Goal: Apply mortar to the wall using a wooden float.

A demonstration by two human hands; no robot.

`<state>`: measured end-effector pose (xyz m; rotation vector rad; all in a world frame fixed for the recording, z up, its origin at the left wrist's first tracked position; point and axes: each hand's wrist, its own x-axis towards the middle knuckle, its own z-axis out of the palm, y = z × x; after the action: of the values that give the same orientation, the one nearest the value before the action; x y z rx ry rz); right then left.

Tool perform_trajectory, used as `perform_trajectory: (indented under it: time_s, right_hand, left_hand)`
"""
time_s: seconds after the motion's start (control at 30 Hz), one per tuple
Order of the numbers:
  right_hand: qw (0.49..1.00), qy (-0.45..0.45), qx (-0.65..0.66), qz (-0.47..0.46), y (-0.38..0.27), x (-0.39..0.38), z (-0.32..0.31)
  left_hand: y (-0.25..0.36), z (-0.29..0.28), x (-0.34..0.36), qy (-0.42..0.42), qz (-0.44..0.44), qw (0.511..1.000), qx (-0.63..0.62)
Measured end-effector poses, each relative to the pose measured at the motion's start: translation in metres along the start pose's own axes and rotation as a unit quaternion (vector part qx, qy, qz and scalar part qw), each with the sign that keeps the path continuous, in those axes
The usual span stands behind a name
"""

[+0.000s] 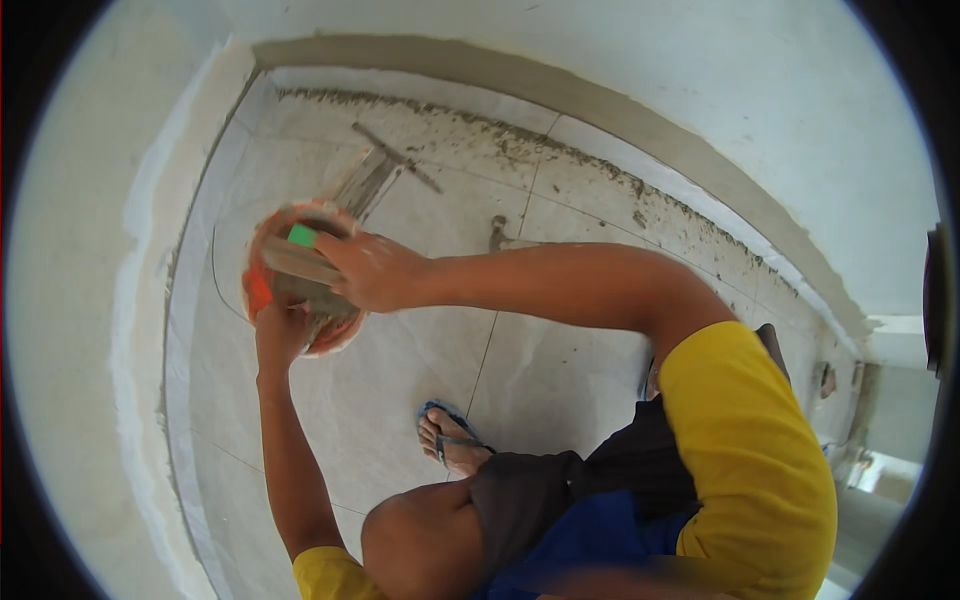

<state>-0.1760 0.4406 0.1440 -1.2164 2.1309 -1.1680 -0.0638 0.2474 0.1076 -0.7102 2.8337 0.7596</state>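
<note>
An orange bucket point(345, 338) with a mortar-smeared rim stands on the tiled floor, grey mortar inside it. Over its opening, my right hand point(380, 272) is closed round a flat tan tool point(298, 262) with a bright green end; motion blurs its exact kind. My left hand point(282, 332) is at the bucket's near left rim, fingers curled. Beside those fingers an orange piece point(259, 288) shows, but whether it is a handle or part of the bucket I cannot tell. What the left fingers grip is hidden.
A hammer point(498, 236) lies right of the bucket, partly behind my right forearm. Beyond the bucket lies a T-shaped tool point(385, 160). A thin wire point(216, 272) curves along the left. Mortar crumbs point(510, 140) line the far wall's base. My sandalled foot point(450, 438) is on the tiles.
</note>
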Motion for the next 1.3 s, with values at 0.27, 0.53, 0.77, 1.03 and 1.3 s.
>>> perform_trajectory:
  time_s: [0.27,0.53,0.77,1.03,1.3]
  right_hand:
    - [0.981,-0.066,-0.138,0.117,0.019,0.126,0.096]
    - [0.958,-0.097,-0.179,0.201,0.066,0.131,0.113]
    - [0.933,-0.176,-0.267,0.163,0.031,0.117,0.096]
    - [0.896,-0.217,-0.373,0.108,0.027,0.111,0.117]
    - [0.901,-0.255,-0.332,0.115,0.051,0.133,0.126]
  left_hand:
    - [-0.045,0.042,0.044,-0.117,0.084,0.986,0.089]
    - [-0.053,0.048,0.054,-0.160,0.044,0.983,0.077]
    - [-0.032,0.020,0.032,-0.118,0.046,0.980,0.152]
    - [-0.036,0.029,0.033,-0.110,0.051,0.983,0.135]
    - [-0.037,0.027,0.047,-0.162,0.002,0.980,0.113]
